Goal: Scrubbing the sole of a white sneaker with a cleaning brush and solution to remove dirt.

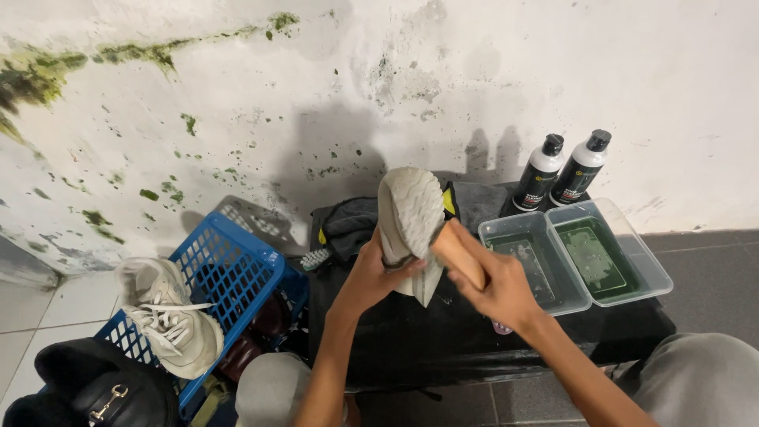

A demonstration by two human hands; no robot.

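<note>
Scrubbing is going on over the black-covered surface (490,348): the left hand (370,277) is gripping a pale sneaker (411,221) with its fingers wrapped around the upper, while the right hand (494,289) is closing its fingers around a wooden-backed brush (458,253) and pressing it against the shoe's side near the sole edge. The sneaker is being held up in the air, above the middle of the surface and left of the two clear tubs (577,257) of greenish water, with its grey sole facing the camera. Its long axis is running nearly upright, tilted slightly; one end is pointing up toward the stained wall (316,79), but whether toe or heel I cannot tell. To do this well, I judge the left hand should be holding the shoe firmly against the brush's push, with strokes following the sole edge. Two black-and-white bottles (561,170) are standing behind the tubs, and a second sneaker (170,316) is resting on a blue basket (229,261) at left.
</note>
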